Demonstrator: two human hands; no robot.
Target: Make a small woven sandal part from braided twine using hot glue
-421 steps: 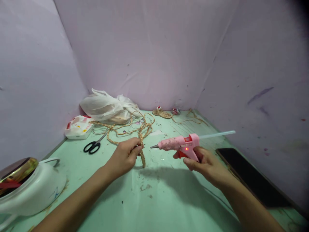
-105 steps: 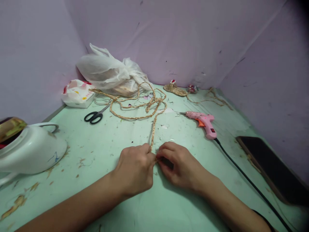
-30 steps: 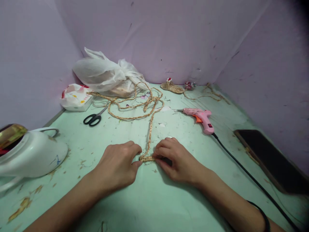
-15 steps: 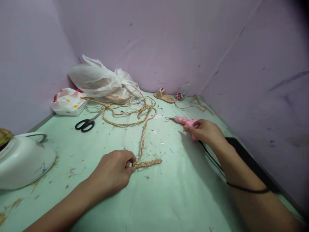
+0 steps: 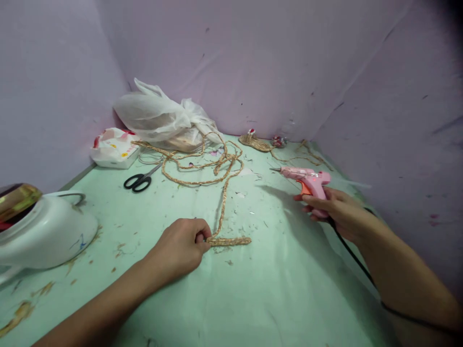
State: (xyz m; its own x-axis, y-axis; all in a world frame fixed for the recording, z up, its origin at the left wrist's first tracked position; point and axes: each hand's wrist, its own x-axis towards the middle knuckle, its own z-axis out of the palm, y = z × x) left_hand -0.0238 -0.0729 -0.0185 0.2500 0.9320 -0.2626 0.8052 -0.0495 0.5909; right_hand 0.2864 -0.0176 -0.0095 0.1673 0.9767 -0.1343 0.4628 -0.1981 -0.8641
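Observation:
My left hand (image 5: 186, 245) pinches the folded end of a braided straw cord (image 5: 231, 242) low over the green table. From that fold the cord runs away from me into loose loops in the middle of the table. In my right hand (image 5: 331, 209) is a pink glue gun (image 5: 306, 177) with an orange trigger, held upright above the table. Its metal nozzle points left, and a clear glue stick (image 5: 350, 182) sticks out of its back. The nozzle is apart from the cord.
Black-handled scissors (image 5: 138, 182) lie left of the loops. Behind are a white plastic bag (image 5: 162, 115) and a white box (image 5: 116, 152). A white pot-like vessel (image 5: 61, 231) stands at the left. A coiled straw piece (image 5: 255, 142) lies at the back by the wall (image 5: 246, 58).
My right hand has lifted the glue gun off the table and turned it upright. The left hand keeps its pinch on the cord. The view has shifted slightly.

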